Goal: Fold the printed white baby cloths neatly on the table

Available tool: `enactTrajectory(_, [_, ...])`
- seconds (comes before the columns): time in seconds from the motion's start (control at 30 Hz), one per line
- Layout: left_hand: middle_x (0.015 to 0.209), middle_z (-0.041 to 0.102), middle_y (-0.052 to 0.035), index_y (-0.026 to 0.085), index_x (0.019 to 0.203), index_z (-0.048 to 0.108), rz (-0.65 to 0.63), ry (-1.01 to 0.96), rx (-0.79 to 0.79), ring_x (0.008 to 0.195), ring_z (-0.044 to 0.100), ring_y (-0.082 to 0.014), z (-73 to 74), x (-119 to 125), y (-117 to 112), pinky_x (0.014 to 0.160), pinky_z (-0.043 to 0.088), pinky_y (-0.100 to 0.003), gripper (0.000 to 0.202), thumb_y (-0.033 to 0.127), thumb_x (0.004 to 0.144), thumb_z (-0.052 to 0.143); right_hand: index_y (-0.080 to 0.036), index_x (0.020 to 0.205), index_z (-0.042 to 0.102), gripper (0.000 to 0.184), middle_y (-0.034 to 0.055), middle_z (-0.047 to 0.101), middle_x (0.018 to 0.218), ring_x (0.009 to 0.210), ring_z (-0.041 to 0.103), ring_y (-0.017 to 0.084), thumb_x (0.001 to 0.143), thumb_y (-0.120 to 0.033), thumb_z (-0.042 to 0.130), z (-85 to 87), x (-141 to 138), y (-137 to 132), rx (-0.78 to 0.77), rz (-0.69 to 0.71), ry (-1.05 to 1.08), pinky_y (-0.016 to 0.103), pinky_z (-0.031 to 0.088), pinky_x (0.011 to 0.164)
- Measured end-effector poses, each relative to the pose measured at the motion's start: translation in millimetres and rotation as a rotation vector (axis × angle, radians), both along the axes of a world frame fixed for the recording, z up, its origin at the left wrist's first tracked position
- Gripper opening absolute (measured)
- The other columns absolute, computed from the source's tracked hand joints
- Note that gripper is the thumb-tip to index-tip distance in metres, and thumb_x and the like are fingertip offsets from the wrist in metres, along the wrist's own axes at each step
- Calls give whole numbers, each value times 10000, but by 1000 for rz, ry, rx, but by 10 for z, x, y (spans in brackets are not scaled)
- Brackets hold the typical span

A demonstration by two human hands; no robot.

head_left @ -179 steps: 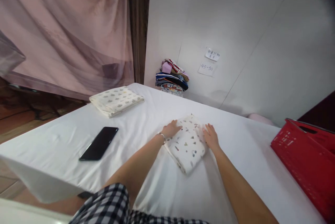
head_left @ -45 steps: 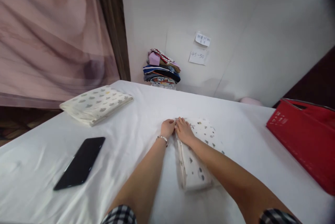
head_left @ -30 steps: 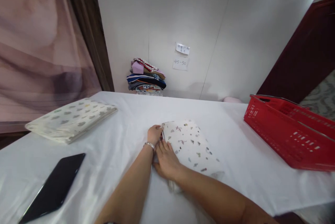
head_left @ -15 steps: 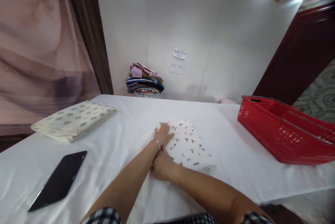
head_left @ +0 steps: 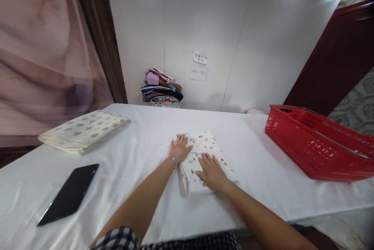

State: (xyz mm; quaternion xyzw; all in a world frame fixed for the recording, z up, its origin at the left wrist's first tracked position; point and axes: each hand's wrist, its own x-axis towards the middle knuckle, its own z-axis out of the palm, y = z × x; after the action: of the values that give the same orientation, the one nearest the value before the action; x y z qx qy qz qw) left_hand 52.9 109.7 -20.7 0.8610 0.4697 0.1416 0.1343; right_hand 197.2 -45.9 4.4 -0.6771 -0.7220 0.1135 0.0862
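A folded white cloth (head_left: 204, 182) with small printed figures lies in front of me on the white-covered table. My left hand (head_left: 179, 149) rests open on its far left edge, a bracelet at the wrist. Flat on the middle of the cloth lies my right hand (head_left: 214, 173), fingers spread. Folded layers show along the cloth's near left side. A second folded cloth (head_left: 90, 127), cream with grey shapes, sits at the table's left side, apart from both hands.
A dark tablet-like slab (head_left: 68, 194) lies at the near left. To the right stands a red plastic basket (head_left: 309, 152). Behind the table's far edge is a stack of folded fabrics (head_left: 162, 90) by the wall, below two paper notes (head_left: 198, 73).
My right hand has moved from the cloth's near left corner, beside my left wrist, to the right and now lies flat on top. My left hand has stayed almost in place.
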Motion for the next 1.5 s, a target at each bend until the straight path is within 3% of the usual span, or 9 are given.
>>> enactTrajectory(0.1, [1502, 128, -49, 235, 1382, 301, -2, 54, -19, 1379, 57, -238, 98, 36, 3, 1078, 63, -527, 601, 537, 863, 292, -124, 1408, 258, 647, 117, 128, 1494, 1376, 39, 250, 898, -523, 238, -178, -7, -24, 19, 10, -50, 455, 20, 1091])
enactTrajectory(0.27, [1484, 191, -91, 188, 1355, 364, 13, 131, 36, 1371, 91, -274, 259, 208, -298, 1075, 50, -540, 613, 514, 836, 381, -143, 1414, 246, 647, 111, 137, 1493, 1374, 58, 255, 892, -526, 253, -154, -42, -29, 26, 2, -57, 460, 44, 1087])
enactTrajectory(0.47, [1438, 308, -125, 125, 1306, 435, -68, 27, 212, 1353, 188, -251, 2, 132, -776, 1105, 108, -423, 596, 515, 872, 314, -124, 1401, 279, 641, 126, 165, 1486, 1370, 85, 263, 881, -500, 298, -81, -35, -49, -24, 11, -31, 465, 56, 1083])
enactTrajectory(0.57, [1449, 280, -129, 105, 1327, 402, -11, 5, 191, 1360, 162, -249, -76, 39, -811, 1106, 118, -421, 655, 558, 863, 305, -171, 1399, 289, 624, 100, 218, 1476, 1360, 141, 264, 873, -503, 322, -69, 18, -164, -24, 16, -27, 494, 56, 1076])
enactTrajectory(0.87, [1484, 191, -86, 127, 1371, 335, 44, 34, 99, 1375, 77, -258, -59, 60, -803, 1104, 94, -472, 686, 572, 850, 305, -186, 1377, 345, 621, 67, 249, 1466, 1362, 145, 255, 883, -548, 245, -138, 276, -600, 21, -166, -74, 481, 52, 1085])
enactTrajectory(1.07, [1492, 167, -73, 129, 1376, 326, 83, 62, 128, 1378, 49, -251, -63, 48, -831, 1106, 79, -476, 699, 586, 853, 254, -144, 1405, 262, 644, 68, 119, 1503, 1377, 31, 225, 885, -521, 251, 104, 377, -26, 116, -188, -98, 428, 46, 1091])
enactTrajectory(1.2, [1494, 152, -75, 125, 1389, 299, 145, 61, 88, 1378, 42, -259, -22, 39, -871, 1100, 83, -491, 716, 587, 843, 269, -113, 1405, 238, 659, 93, 117, 1502, 1374, 50, 237, 874, -498, 300, 4, 520, 395, 8, -234, -67, 410, 125, 1076])
enactTrajectory(1.37, [1501, 114, -70, 126, 1399, 270, 180, 18, 32, 1379, 25, -259, -9, 32, -889, 1098, 94, -488, 722, 578, 836, 292, -100, 1397, 251, 679, 100, 122, 1502, 1373, 60, 238, 867, -521, 295, -206, 644, 495, -56, -234, -26, 356, 177, 1062])
enactTrajectory(1.5, [1504, 103, -68, 139, 1397, 268, 182, -8, -7, 1378, 11, -263, -11, 31, -886, 1094, 94, -492, 708, 562, 832, 317, -120, 1377, 292, 643, 101, 149, 1496, 1369, 87, 232, 864, -507, 306, -133, 631, 500, -92, -236, -31, 376, 185, 1054])
